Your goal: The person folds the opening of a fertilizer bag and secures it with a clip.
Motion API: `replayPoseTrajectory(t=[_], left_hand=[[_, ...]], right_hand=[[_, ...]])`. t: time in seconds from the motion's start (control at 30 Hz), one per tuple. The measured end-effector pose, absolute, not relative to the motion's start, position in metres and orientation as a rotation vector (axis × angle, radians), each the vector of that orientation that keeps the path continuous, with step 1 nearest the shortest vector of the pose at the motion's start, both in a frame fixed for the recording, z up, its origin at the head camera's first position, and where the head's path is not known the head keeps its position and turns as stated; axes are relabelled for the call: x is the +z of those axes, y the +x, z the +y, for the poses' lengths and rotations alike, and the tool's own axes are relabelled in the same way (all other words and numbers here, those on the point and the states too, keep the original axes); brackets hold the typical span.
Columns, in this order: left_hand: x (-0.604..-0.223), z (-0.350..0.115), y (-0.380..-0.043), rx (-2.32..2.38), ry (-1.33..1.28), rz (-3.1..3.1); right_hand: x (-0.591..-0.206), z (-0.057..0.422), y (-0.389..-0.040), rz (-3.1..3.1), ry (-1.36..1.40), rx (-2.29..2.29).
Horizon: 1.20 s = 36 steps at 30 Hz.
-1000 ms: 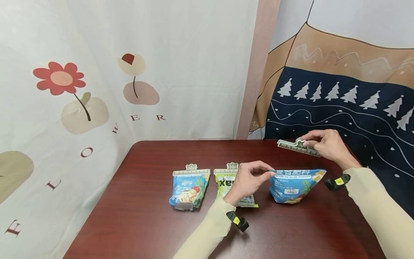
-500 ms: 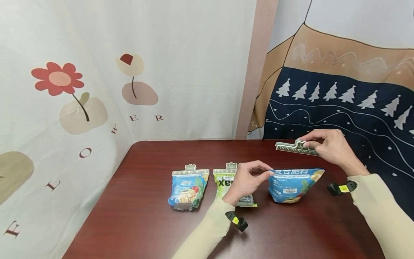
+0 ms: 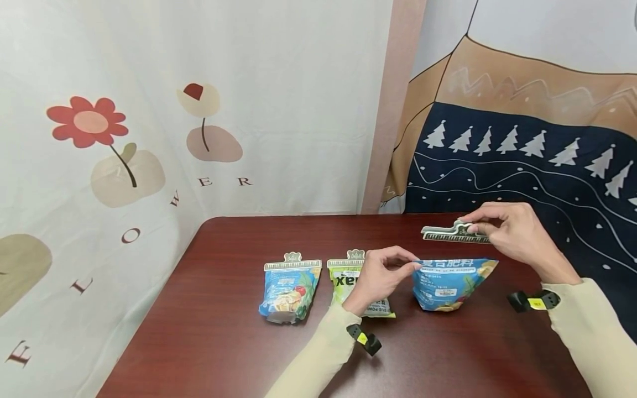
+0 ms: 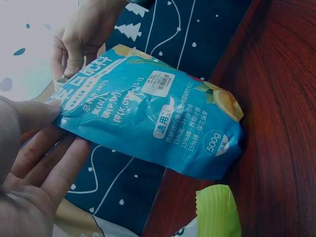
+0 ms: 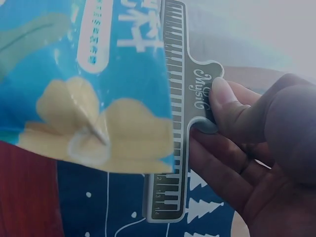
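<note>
My left hand (image 3: 380, 279) pinches the upper left corner of a blue fertilizer bag (image 3: 443, 290), which stands on the table with its top edge stretched sideways. In the left wrist view the thumb lies on the front of the bag (image 4: 163, 113) and the fingers are behind it. With thumb and fingers, my right hand (image 3: 515, 232) grips the handle of a long bag clip (image 3: 443, 234) printed with piano keys. That clip is held level, just above and behind the bag's top edge. In the right wrist view the bag (image 5: 113, 94) partly covers the clip (image 5: 170, 197).
Left of my left hand, a second blue bag (image 3: 288, 293) lies with a clip (image 3: 292, 261) across its top. A green bag (image 3: 343, 284) with a similar clip (image 3: 355, 256) is partly hidden by that hand. Printed curtains hang behind the red-brown table (image 3: 209, 331).
My right hand has come down slightly with the clip, toward the bag's top edge, and the clip is now more level. My left hand keeps its pinch on the bag corner.
</note>
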<state>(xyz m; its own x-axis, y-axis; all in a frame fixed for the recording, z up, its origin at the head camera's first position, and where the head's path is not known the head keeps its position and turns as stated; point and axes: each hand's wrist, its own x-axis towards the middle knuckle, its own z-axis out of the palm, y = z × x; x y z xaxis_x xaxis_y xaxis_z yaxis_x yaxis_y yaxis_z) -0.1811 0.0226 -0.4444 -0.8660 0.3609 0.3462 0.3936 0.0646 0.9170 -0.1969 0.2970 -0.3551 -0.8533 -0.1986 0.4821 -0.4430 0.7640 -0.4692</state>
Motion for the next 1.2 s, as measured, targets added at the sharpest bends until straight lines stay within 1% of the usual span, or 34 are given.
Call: replayPoseTrajectory(t=[0.67,1.2], left_hand=[[-0.444,0.023,-0.181,-1.952,-0.785,-2.292],[-0.444,0.023,-0.182,-1.957,-0.786,-2.284]], right_hand=[[-0.351,0.292,-0.172,-2.527,0.565,0.799],[-0.353,0.29,-0.162,-2.484,0.646,0.786]])
